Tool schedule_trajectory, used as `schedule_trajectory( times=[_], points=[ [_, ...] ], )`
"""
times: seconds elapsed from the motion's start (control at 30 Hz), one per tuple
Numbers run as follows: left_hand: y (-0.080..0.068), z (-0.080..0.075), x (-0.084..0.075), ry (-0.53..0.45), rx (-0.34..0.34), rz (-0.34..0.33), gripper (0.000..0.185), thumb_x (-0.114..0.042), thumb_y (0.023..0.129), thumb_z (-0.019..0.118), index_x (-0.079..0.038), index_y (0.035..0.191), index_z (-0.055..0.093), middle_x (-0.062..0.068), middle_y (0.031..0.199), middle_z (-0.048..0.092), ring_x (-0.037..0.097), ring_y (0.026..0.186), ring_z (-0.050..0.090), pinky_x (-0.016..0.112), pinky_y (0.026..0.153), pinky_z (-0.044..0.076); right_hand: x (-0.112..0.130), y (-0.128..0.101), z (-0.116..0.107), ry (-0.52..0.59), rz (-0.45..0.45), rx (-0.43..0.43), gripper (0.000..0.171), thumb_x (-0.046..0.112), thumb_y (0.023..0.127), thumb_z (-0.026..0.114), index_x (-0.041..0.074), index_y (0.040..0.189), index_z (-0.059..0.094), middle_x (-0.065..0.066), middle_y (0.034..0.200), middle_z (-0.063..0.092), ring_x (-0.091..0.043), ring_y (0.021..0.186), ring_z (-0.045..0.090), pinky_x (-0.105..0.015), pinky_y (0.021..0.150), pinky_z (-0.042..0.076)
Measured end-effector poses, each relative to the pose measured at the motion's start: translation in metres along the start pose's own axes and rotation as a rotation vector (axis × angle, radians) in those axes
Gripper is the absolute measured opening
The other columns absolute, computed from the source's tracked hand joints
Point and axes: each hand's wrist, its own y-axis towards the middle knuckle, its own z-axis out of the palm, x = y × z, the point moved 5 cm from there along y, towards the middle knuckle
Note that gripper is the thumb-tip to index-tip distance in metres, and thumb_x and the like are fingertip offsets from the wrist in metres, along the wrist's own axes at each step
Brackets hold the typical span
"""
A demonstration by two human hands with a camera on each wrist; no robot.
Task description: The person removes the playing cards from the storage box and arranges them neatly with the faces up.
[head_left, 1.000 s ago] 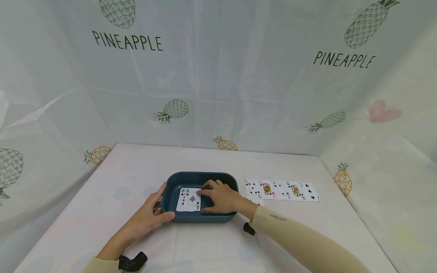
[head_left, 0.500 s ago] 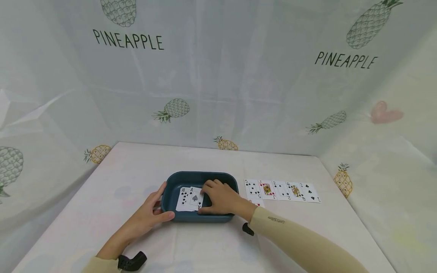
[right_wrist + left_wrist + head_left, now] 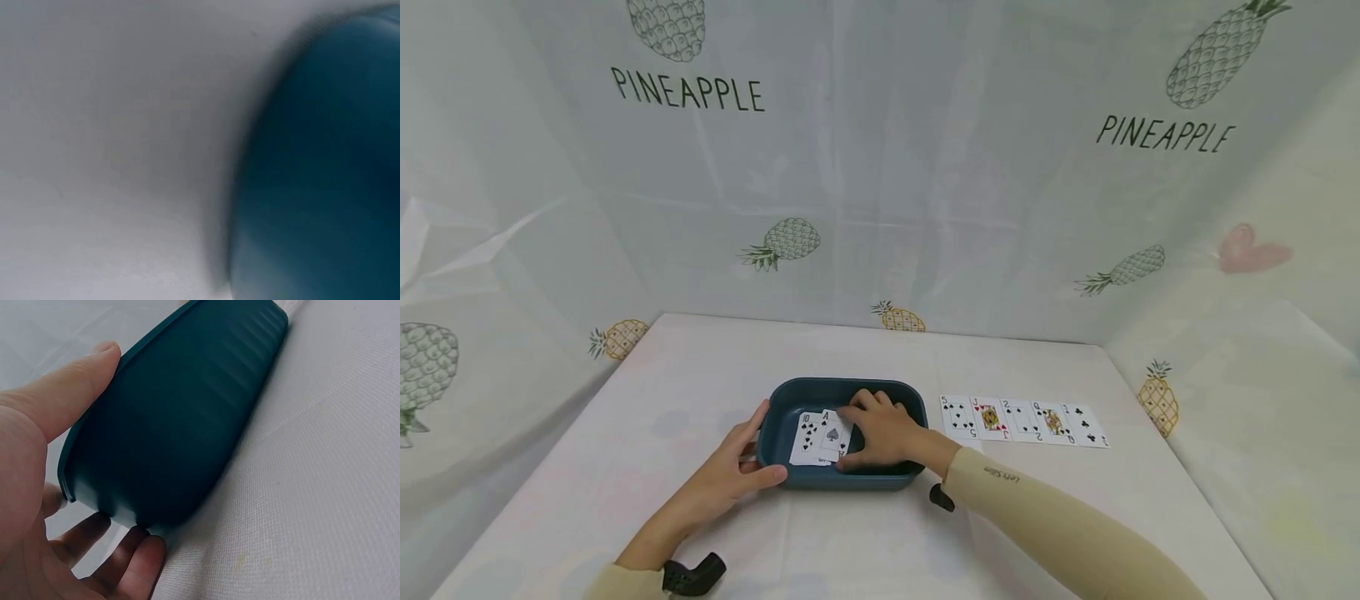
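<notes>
Gripping the tray (image 3: 842,389) at its near-left corner, left hand (image 3: 722,479) steadies it at lower centre while right hand (image 3: 883,433) presses two cards (image 3: 820,437) inside, fingers bent; five cards (image 3: 1022,419) remain right of it

A row of five playing cards (image 3: 1022,419) lies face up on the white tablecloth (image 3: 685,392), right of centre. Behind the table hangs a pale curtain (image 3: 880,167) printed with pineapples and the word PINEAPPLE, wrapping left and right.
</notes>
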Motion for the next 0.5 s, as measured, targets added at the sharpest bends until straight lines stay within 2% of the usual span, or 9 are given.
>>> schedule_trajectory(
  times=[0.27, 0.5],
  points=[
    [0.0, 0.001, -0.0015, 0.014, -0.001, 0.004, 0.107, -0.033, 0.096, 0.082, -0.03, 0.173, 0.007, 0.019, 0.165, 0.021, 0.038, 0.141, 0.047, 0.025, 0.101, 0.052, -0.0035, 0.0037, -0.0009, 0.018, 0.014, 0.057, 0.079, 0.053, 0.089, 0.082, 0.02, 0.155, 0.055, -0.003, 0.144, 0.048, -0.019, 0.113, 0.046, -0.037, 0.09, 0.047],
    [-0.0017, 0.0009, -0.0038, 0.012, -0.001, 0.0, 0.107, -0.032, 0.096, 0.081, -0.03, 0.173, 0.007, 0.019, 0.165, 0.021, 0.038, 0.141, 0.048, 0.025, 0.1, 0.053, -0.0015, 0.0041, -0.0013, 0.045, 0.019, 0.057, 0.084, 0.056, 0.086, 0.084, 0.019, 0.156, 0.055, -0.004, 0.145, 0.048, -0.02, 0.116, 0.045, -0.041, 0.094, 0.046]
  ],
)
